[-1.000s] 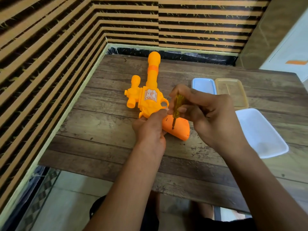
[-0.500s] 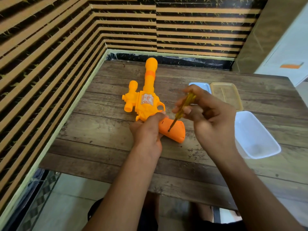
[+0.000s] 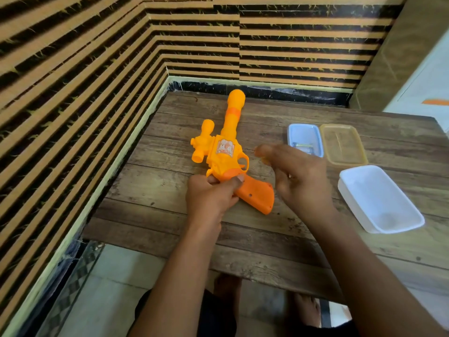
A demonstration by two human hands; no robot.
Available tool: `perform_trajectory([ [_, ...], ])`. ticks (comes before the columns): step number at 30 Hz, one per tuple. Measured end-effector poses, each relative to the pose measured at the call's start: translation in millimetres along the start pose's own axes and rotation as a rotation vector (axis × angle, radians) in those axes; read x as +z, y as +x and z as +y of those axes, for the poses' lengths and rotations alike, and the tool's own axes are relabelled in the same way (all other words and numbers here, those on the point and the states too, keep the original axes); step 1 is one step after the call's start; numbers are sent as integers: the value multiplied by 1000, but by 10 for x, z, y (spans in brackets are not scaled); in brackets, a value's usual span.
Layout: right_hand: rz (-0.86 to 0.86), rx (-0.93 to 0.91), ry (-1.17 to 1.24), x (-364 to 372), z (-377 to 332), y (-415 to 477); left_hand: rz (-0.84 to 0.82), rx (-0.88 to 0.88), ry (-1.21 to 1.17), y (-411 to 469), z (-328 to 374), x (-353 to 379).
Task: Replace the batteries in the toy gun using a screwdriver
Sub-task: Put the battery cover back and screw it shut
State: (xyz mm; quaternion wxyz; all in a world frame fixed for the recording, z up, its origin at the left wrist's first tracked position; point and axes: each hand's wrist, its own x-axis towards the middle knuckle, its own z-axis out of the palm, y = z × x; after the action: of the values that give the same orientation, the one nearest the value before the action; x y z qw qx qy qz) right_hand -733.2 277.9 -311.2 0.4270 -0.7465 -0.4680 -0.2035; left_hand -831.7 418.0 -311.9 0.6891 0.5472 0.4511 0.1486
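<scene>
An orange-yellow toy gun (image 3: 226, 152) lies flat on the wooden table (image 3: 158, 190), barrel pointing away from me. My left hand (image 3: 211, 195) grips it where the body meets the darker orange handle (image 3: 257, 197), which shows a small screw hole. My right hand (image 3: 298, 176) is blurred, raised just right of the trigger guard and off the handle. Its fingers are curled, with a yellowish streak of the screwdriver (image 3: 265, 161) showing beneath them; most of the tool is hidden.
Three shallow plastic containers sit at the right: a bluish one (image 3: 294, 135) with small metal pieces inside, a yellow-tinted one (image 3: 342, 144) beside it, and a white one (image 3: 379, 198) nearer me. A striped wall borders the table's left and far edges.
My right hand has lifted the screwdriver out of the handle's screw hole and swung up and to the right. My left hand keeps its hold on the gun.
</scene>
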Motion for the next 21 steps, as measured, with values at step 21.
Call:
perform_trajectory([
  [21, -337, -128, -136, 317, 488, 104, 217, 254, 323, -37, 43, -209],
])
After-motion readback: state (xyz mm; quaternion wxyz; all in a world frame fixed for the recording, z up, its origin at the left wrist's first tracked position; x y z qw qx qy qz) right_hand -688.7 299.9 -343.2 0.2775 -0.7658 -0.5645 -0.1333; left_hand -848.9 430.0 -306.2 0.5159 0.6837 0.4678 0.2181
